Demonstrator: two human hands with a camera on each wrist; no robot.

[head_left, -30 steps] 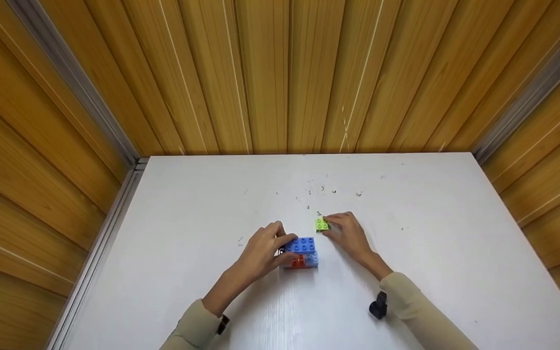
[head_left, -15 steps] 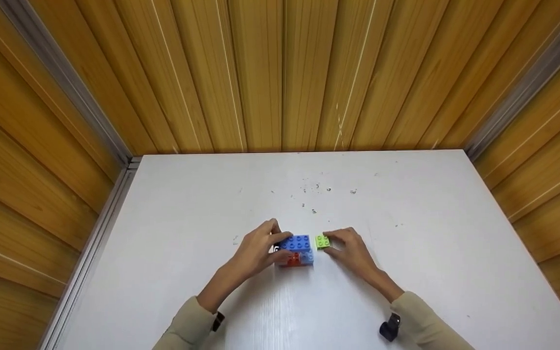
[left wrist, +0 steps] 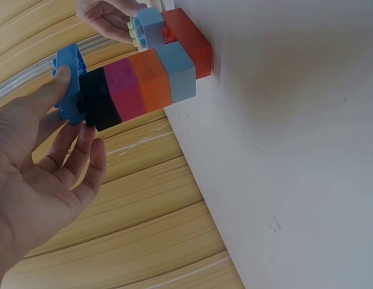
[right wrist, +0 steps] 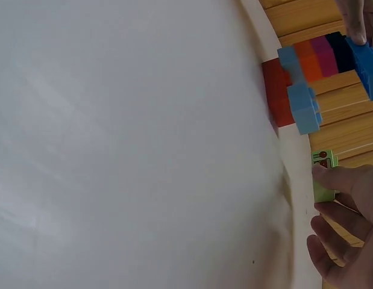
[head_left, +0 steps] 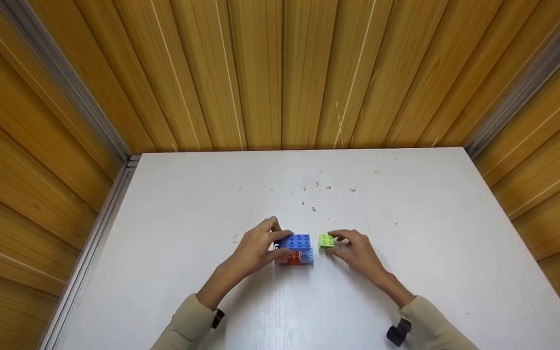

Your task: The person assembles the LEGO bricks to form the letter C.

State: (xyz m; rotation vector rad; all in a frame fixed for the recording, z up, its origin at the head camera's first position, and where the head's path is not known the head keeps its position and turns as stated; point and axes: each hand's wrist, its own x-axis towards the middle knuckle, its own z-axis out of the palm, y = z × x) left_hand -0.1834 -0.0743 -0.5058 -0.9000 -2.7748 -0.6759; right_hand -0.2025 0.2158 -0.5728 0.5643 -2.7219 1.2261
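Observation:
My left hand point(head_left: 255, 248) pinches the blue toy brick point(head_left: 297, 241) at the top of a stack of building bricks. Below it, the left wrist view shows a black brick point(left wrist: 100, 98), a magenta one point(left wrist: 125, 89), an orange one point(left wrist: 150, 80) and a light blue one point(left wrist: 178, 72), down to a red base brick point(left wrist: 191, 42). A second light blue brick point(right wrist: 303, 108) also sits on the base. Just right of the stack, my right hand point(head_left: 358, 250) holds a small lime-green brick point(head_left: 326, 240) between thumb and fingers; a printed picture marks its side.
The white table point(head_left: 187, 204) carries dark specks and scuffs beyond the hands. Wood-patterned panels point(head_left: 260, 73) rise behind it and at both sides, with metal rails point(head_left: 85, 248) along the left. A black device point(head_left: 399, 332) is strapped at the right wrist.
My right hand has brought the lime-green brick nearer to me, level with the stack, then slightly right. My left hand keeps its hold on the blue brick. The head view has shifted a little.

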